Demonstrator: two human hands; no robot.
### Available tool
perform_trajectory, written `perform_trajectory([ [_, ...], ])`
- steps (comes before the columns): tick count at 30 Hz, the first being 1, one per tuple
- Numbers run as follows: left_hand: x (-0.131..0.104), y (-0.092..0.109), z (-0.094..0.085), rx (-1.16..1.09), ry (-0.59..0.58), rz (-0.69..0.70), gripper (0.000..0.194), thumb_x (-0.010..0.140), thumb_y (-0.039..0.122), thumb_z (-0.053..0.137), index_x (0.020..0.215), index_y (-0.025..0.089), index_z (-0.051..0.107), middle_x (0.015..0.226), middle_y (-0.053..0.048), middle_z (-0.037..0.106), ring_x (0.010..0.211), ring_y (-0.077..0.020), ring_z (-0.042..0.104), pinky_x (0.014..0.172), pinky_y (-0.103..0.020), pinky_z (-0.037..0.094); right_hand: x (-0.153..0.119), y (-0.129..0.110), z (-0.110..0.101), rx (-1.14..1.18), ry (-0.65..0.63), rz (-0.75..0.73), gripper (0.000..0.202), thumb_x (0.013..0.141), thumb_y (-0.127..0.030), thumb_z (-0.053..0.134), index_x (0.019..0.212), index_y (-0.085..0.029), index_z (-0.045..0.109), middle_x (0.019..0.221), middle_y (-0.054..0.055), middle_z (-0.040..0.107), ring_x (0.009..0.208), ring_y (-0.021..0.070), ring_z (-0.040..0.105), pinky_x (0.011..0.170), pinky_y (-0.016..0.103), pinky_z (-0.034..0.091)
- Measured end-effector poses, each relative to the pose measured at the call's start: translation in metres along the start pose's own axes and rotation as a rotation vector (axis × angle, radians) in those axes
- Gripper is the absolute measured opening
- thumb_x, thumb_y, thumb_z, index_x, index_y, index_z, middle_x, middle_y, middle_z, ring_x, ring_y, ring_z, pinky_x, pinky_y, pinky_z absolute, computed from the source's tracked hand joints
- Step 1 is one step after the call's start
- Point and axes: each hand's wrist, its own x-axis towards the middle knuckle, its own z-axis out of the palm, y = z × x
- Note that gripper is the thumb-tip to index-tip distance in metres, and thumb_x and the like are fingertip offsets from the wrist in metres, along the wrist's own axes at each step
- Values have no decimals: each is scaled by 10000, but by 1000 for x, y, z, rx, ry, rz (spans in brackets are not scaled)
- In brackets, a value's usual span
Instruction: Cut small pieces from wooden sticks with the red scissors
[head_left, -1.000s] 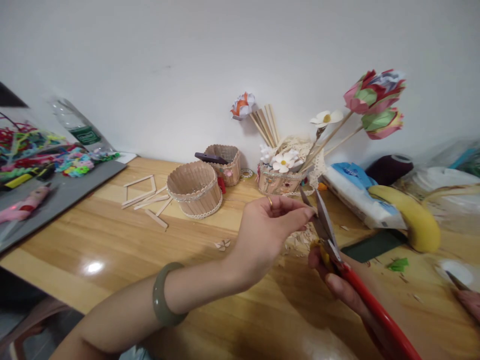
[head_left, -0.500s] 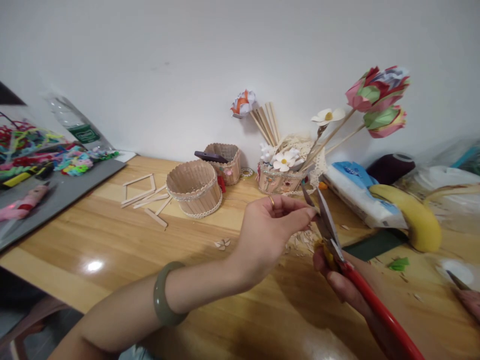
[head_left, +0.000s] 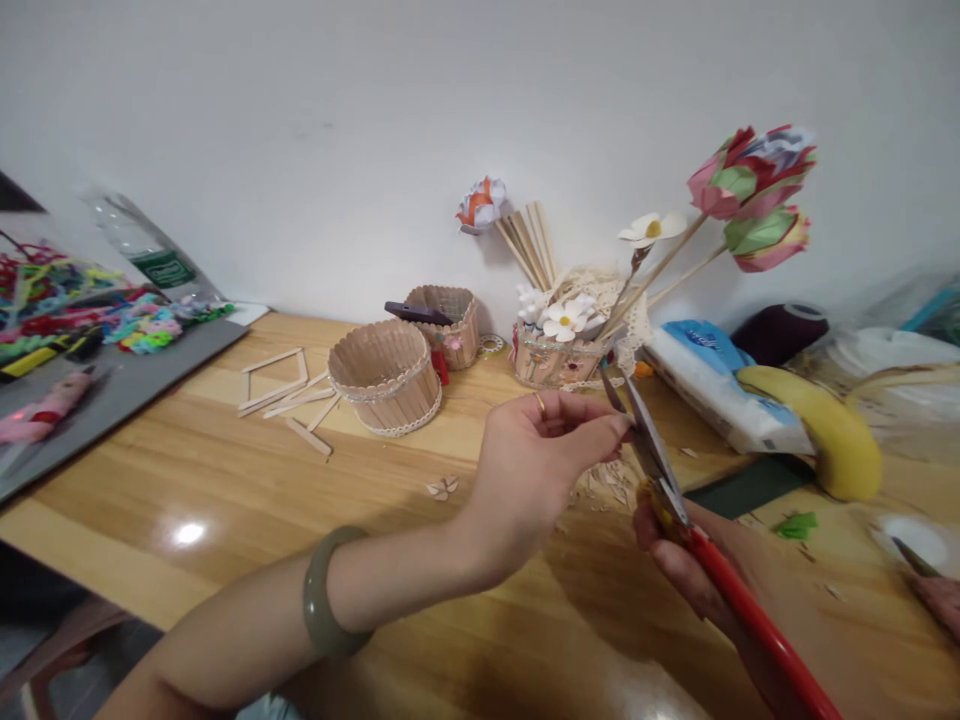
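Scissors (head_left: 675,508), one pair: red handles, grey blades parted, at four o'clock; right hand (head_left: 694,570) gripping them. Left hand (head_left: 525,480): fingertips pinched beside blades. Bottle (head_left: 142,238), ten o'clock: green label (head_left: 163,267), lettering unreadable.

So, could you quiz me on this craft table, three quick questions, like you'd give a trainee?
1. Which hand holds the red-handled scissors: (a) left or (b) right?
2. True or false: the banana lies inside the round wooden basket.
3. Fill the gap: the green bangle is worn on the ____ arm.

Key: 1. b, the right hand. 2. False. 3. Left.
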Motion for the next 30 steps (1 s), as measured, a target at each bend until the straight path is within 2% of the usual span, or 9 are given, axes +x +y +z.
perform_trajectory([
  [6, 0, 0, 0, -17, -12, 8, 74, 613, 175, 714, 612, 139, 649, 581, 20, 621, 567, -70, 550, 591, -207, 459, -1, 2, 2, -52, 60, -2, 581, 724, -793, 357, 598, -232, 443, 529, -17, 434, 478, 145, 406, 410, 253, 333],
  [11, -1, 1, 1, -24, 0, -4, 69, 617, 157, 709, 610, 136, 644, 579, 25, 619, 569, -65, 551, 605, -203, 461, -1, -4, 1, -85, 48, 54, 616, 686, -826, 350, 591, -221, 414, 537, -37, 367, 480, 124, 345, 429, 247, 323],
  [15, -2, 1, 1, -6, 1, -1, 72, 619, 165, 708, 612, 136, 643, 590, 22, 622, 582, -72, 553, 619, -213, 462, -1, -7, 0, -85, 20, 83, 622, 683, -833, 338, 597, -219, 393, 561, -35, 357, 510, 131, 356, 445, 252, 312],
  [21, 0, 1, 0, 3, 24, -7, 70, 612, 155, 702, 610, 131, 636, 585, 22, 618, 573, -66, 548, 604, -202, 461, -1, -4, 2, -98, 70, 55, 592, 709, -795, 372, 590, -217, 413, 523, -54, 341, 475, 111, 309, 428, 239, 297],
  [26, 4, 4, -2, 106, -8, -16, 61, 627, 166, 681, 614, 129, 634, 579, 14, 615, 545, -70, 537, 557, -203, 456, -1, -10, 2, -154, 137, 114, 514, 719, -718, 449, 594, -220, 455, 499, -43, 421, 478, 137, 391, 453, 251, 323],
  [30, 7, 9, -3, 166, -29, -24, 53, 637, 152, 667, 605, 128, 634, 560, 16, 607, 532, -66, 532, 551, -196, 452, 0, -9, -1, -142, 54, 96, 531, 706, -743, 444, 598, -223, 455, 491, -43, 428, 455, 132, 390, 436, 252, 329],
])
